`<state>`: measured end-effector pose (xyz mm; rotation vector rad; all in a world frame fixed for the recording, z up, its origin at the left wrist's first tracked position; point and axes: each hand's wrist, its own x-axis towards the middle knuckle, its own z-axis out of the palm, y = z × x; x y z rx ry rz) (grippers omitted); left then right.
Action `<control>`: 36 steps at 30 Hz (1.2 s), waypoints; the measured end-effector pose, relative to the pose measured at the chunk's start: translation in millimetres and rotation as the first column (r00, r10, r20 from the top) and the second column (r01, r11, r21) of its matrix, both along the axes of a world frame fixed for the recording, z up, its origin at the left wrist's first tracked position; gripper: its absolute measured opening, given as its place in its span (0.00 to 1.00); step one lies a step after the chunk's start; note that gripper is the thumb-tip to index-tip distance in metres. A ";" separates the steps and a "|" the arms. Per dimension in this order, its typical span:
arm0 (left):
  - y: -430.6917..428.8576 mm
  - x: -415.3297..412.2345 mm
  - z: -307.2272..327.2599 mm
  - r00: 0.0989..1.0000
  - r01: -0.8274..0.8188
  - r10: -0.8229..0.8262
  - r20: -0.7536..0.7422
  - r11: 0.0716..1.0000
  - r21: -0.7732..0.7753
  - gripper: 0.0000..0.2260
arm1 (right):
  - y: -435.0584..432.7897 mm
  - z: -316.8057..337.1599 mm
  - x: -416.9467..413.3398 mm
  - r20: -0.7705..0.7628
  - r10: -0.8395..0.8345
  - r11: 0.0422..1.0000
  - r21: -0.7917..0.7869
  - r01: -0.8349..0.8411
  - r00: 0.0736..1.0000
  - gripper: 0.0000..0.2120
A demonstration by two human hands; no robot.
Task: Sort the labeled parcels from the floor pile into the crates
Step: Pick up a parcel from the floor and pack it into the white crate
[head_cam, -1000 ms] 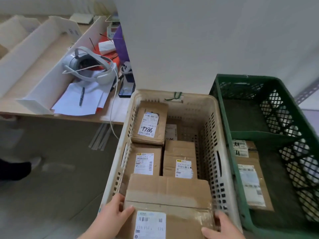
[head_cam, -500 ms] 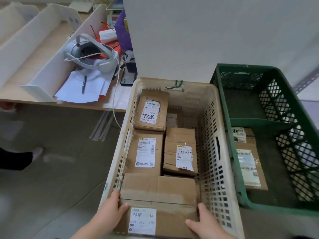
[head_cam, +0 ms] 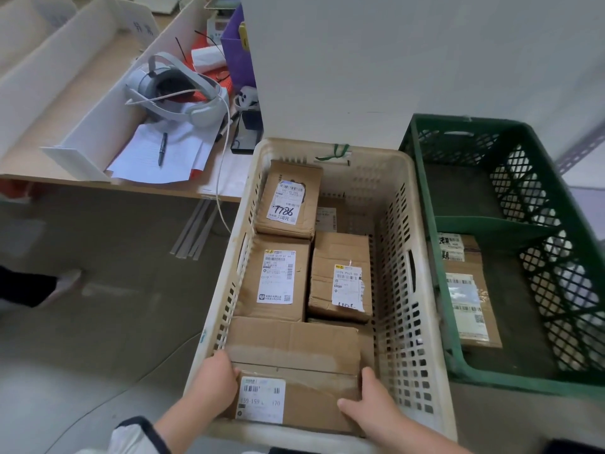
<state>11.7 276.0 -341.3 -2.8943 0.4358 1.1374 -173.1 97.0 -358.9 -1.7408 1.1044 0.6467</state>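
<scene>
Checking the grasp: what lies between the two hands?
In the head view, the labeled parcel, held at its sides by the left hand and right hand.

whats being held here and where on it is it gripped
The large cardboard parcel at the near end of the white crate, held at its two short ends: left grip on the left edge, right grip at the right near corner.

Two crates stand here: one cream crate (head_cam: 397,244), one green crate (head_cam: 523,386). Five parcels (head_cam: 278,276) show in the cream crate, two in the green crate. Two hands: left hand (head_cam: 216,378), right hand (head_cam: 370,404). The tabletop (head_cam: 75,103) carries one headset (head_cam: 183,90), one pen (head_cam: 161,149), one phone (head_cam: 247,134).
</scene>
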 end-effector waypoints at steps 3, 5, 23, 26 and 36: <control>-0.9 0.8 5.9 1.000 0.018 -0.018 0.004 1.000 -0.020 0.11 | -2.9 5.1 -1.5 0.003 -0.006 1.000 -0.007 0.006 1.000 0.22; -0.4 0.5 11.1 1.000 0.015 -0.014 0.024 0.997 -0.073 0.09 | -7.8 9.4 -2.5 0.008 -0.014 1.000 0.000 0.014 1.000 0.25; 20.2 -41.1 80.3 0.914 -0.335 0.391 0.109 0.879 -0.338 0.17 | -41.7 86.6 41.3 0.203 0.339 0.941 -0.087 -0.328 0.919 0.20; 45.1 -61.5 91.3 0.819 -0.457 0.565 0.101 0.748 -0.481 0.16 | -22.0 99.2 53.6 0.209 0.436 0.900 -0.087 -0.427 0.876 0.21; 216.4 -187.9 123.3 0.587 -0.595 0.807 0.066 0.486 -0.640 0.15 | 155.8 133.3 64.2 0.317 0.787 0.596 -0.174 -0.784 0.529 0.14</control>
